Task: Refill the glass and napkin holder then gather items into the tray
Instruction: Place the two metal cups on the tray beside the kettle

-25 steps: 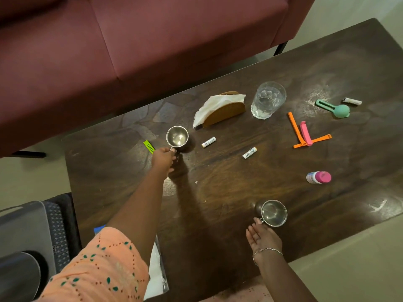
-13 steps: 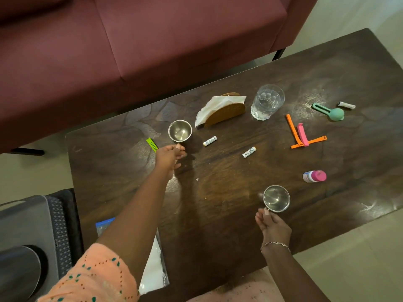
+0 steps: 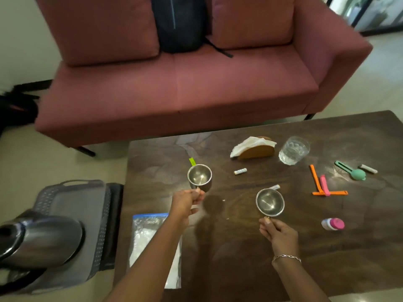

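My left hand [image 3: 186, 203] grips the handle of a steel cup [image 3: 199, 177], held just above the dark wooden table [image 3: 239, 247]. My right hand [image 3: 278, 233] grips the handle of a second steel cup [image 3: 270, 202], also lifted. Both cups look empty. At the back stand a wooden napkin holder [image 3: 256, 151] with white napkins and a glass [image 3: 294, 150] with water in it. A grey perforated tray [image 3: 72, 205] sits to the left of the table, with a steel kettle [image 3: 41, 240] on its near part.
Loose on the table lie two small batteries [image 3: 240, 171], orange and pink clips [image 3: 320, 184], a green scoop [image 3: 351, 170], a white tube [image 3: 368, 168], a pink-capped bottle [image 3: 333, 224], a green strip [image 3: 192, 161] and a zip bag of napkins [image 3: 150, 236]. A red sofa [image 3: 178, 83] with a dark backpack [image 3: 180, 22] stands behind.
Both hands have closed on the cup handles and lifted the cups off the table. The view has tilted up and left, showing the sofa and more of the tray.
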A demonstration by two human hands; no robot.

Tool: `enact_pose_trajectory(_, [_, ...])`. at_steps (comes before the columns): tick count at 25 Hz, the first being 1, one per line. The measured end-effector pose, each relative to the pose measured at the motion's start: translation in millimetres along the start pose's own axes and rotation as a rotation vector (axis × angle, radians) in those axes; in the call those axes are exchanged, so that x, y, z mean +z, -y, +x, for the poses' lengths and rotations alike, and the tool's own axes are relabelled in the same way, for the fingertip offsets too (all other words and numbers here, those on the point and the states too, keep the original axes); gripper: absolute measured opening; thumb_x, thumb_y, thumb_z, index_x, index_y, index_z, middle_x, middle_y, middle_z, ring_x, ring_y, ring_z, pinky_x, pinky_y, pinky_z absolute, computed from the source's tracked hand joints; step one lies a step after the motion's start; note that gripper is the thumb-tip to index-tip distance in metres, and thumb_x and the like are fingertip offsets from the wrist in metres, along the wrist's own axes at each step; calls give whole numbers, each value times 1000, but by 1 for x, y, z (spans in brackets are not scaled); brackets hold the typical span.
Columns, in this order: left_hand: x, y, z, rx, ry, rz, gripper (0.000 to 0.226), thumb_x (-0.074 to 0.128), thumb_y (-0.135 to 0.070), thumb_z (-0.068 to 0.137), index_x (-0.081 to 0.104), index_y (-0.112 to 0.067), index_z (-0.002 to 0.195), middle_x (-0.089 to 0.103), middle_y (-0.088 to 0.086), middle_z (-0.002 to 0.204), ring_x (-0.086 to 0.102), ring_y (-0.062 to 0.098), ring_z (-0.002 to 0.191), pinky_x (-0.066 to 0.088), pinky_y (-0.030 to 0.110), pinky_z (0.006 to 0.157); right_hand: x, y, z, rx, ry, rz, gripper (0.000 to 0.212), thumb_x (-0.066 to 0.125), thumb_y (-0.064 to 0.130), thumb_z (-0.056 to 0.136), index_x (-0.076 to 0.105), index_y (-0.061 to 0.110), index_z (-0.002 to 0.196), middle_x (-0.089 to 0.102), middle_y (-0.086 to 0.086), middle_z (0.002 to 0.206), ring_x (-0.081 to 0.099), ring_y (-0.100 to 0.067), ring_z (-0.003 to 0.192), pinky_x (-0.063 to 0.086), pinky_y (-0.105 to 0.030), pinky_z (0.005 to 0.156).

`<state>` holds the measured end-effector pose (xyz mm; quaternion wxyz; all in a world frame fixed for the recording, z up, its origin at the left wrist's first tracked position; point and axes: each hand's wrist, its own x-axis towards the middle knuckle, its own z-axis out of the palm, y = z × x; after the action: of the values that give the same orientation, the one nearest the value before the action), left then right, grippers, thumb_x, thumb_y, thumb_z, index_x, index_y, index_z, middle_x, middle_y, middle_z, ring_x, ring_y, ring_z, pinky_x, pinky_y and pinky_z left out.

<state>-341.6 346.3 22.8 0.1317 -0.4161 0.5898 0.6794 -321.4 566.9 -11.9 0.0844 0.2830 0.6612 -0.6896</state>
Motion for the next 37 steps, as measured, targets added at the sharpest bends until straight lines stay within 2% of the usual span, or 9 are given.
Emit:
enact_pose_trajectory(6, [-70,15,-59,27,-126,-95,25,53,-13,90,61,-15,66,64,-7,56,50,8,63,37,23,59,51,-1,-49,9,266,-32,24,54,-7,86,62,6,67,65,5,48,59,3,44,49,-7,46])
enact_pose_trajectory(11, [-141,17,-87,58,-195,-140,22,56,-13,87,65,-13,68,64,2,71,53,12,70,40,25,62,104,-8,-95,1,399,-104,22,55,-7,86,62,3,68,58,-10,63,57,0,42,48,-7,45])
enact_pose_trajectory(17, [-254,-24,-91,90,-221,-21,24,53,-8,89,63,-12,67,64,-1,70,53,11,70,36,23,63,212,-17,-147,-45,531,-157,24,58,-8,83,63,1,61,51,-8,56,46,-5,39,43,-10,42])
enact_pose_trajectory(21, [-361,-58,-63,148,-208,160,21,56,-8,86,67,-9,69,67,-2,66,57,12,70,37,25,66,306,-40,-186,-11,538,-138,22,59,-6,83,65,3,65,56,-10,61,50,-16,52,47,-10,47])
enact_pose_trajectory(24, [-431,-76,-36,150,-186,232,20,58,-7,84,68,-11,68,69,-5,63,58,18,79,40,30,82,370,-61,-203,79,488,-91,12,57,-7,84,65,-3,75,64,-1,54,60,-4,48,51,-9,50])
enact_pose_trajectory(26, [-465,-81,-18,128,-163,270,22,57,-7,85,67,-12,66,68,-3,69,56,19,82,38,32,87,402,-75,-207,111,466,-104,10,58,-6,83,65,-3,77,64,-1,54,60,-5,49,51,-9,51])
enact_pose_trajectory(30, [-519,-68,38,6,-109,303,19,57,-9,86,68,-12,70,67,-2,76,52,16,79,39,27,72,454,-105,-200,142,427,-155,5,62,-7,81,66,-8,79,58,-8,63,54,-14,54,50,-9,51])
enact_pose_trajectory(33, [-536,-40,83,-85,-123,235,16,57,-5,86,68,-6,74,69,-3,66,44,13,65,37,22,59,482,-135,-184,151,375,-224,5,62,-8,81,64,-12,80,58,-7,65,54,-14,54,50,-10,52])
enact_pose_trajectory(37, [-534,4,120,-204,-138,111,18,55,-4,88,66,-1,75,65,-2,56,39,7,47,34,16,40,503,-175,-168,193,324,-310,9,64,-4,81,67,-10,86,61,-5,64,55,-17,60,51,-25,68])
